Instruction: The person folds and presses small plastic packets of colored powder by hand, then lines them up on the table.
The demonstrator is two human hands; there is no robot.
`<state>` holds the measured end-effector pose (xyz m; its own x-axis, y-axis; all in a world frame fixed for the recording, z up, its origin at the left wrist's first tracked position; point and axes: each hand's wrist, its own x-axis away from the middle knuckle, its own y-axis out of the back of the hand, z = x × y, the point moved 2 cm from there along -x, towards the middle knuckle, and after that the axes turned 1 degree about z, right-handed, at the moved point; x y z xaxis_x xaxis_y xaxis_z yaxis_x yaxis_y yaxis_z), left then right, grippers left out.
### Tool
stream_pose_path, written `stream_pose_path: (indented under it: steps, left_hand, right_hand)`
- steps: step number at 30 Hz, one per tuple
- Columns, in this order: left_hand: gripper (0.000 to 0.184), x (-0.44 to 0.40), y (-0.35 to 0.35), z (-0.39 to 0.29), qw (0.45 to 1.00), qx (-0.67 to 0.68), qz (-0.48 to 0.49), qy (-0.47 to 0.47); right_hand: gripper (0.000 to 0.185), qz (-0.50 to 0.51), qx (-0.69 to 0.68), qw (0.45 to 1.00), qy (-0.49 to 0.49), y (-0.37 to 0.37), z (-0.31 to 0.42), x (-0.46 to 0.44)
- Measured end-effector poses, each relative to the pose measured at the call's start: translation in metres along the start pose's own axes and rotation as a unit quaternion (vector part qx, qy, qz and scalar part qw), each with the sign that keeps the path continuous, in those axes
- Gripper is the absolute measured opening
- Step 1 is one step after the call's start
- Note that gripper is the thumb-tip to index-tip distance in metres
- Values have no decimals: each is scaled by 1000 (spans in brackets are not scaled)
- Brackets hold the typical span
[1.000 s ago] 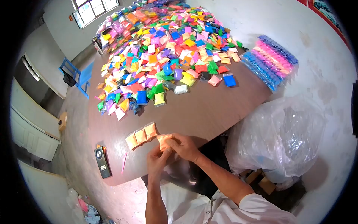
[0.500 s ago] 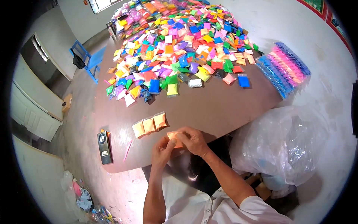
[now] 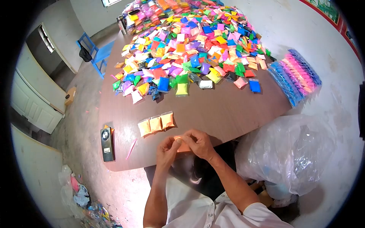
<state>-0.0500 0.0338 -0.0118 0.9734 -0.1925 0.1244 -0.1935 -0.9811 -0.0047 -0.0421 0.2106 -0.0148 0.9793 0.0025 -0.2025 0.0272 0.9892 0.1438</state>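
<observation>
Both my hands meet over the near edge of the brown table [image 3: 213,110] around a small orange packet [image 3: 184,146]. My left hand [image 3: 167,150] grips its left side, thumb on top. From the other side, my right hand [image 3: 200,145] pinches the packet's upper right, and its fingers cover much of it. Just beyond my hands, several light-orange packets [image 3: 155,124] lie in a short row. A thin pink stick [image 3: 131,149] rests left of my left hand. Near the table's left corner lies a black oblong device [image 3: 107,144] with a round silver part.
A large heap of colourful packets [image 3: 190,49] covers the far table. At the right edge lies a clear bag of blue and pink items [image 3: 294,76]. A big clear plastic bag [image 3: 285,155] stands right of me. A blue chair [image 3: 99,55] is at the left.
The view has shifted slightly, so the table and heap appear a little to the right. Both hands stay on the orange packet, and less of it shows between my fingers.
</observation>
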Motion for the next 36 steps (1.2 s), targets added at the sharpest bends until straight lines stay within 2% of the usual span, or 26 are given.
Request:
stream_pose_path:
  steps: [7, 9, 11, 13, 15, 17, 24, 30, 35, 36]
  left_hand:
    - [19, 0, -1, 10, 998, 48, -20, -34]
    - [18, 0, 0, 13, 997, 63, -27, -36]
    - [19, -2, 3, 16, 999, 16, -16, -22]
    - [20, 2, -1, -1, 999, 13, -25, -15]
    - [21, 1, -4, -3, 999, 10, -32, -7]
    - [22, -2, -3, 4, 996, 49, -38, -59]
    - [22, -2, 5, 9, 995, 92, -25, -28]
    - [22, -1, 1, 8, 1000, 14, -1, -1]
    - [23, -1, -2, 10, 996, 65, -21, -59]
    - [23, 0, -3, 8, 996, 66, -19, -56]
  right_hand:
    - [20, -14, 27, 999, 25, -3, 7, 0]
    - [21, -3, 27, 1000, 4, -2, 3, 0]
    - [21, 8, 28, 999, -16, -1, -1, 0]
    - [22, -17, 59, 998, 30, -1, 0, 0]
    - [23, -6, 54, 998, 18, 0, 2, 1]
    - [24, 5, 48, 999, 4, -2, 2, 2]
    - [26, -11, 52, 998, 15, -2, 4, 3]
    - [28, -11, 54, 998, 0, -2, -1, 4]
    - [22, -27, 7, 1000, -11, -9, -4, 3]
    - [22, -12, 50, 998, 25, -9, -1, 2]
